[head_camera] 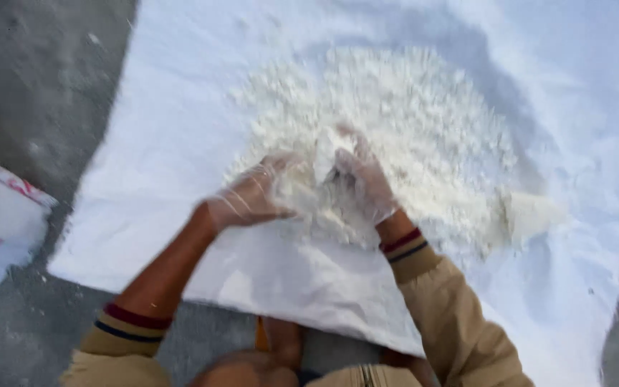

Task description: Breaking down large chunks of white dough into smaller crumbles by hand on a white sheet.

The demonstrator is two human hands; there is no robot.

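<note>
Hands: left hand (252, 197) and right hand (363, 179), powder-coated, together gripping a lump (324, 159).
Risk: crumbs could scatter from the pile (410, 122) off the white sheet (180, 129) onto the floor (30, 86).

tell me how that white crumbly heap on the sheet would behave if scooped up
The white crumbly heap would probably break apart and spill between fingers: it lies in loose lumps. It likely clings too, since both the left hand and right hand look dusted white.
</note>
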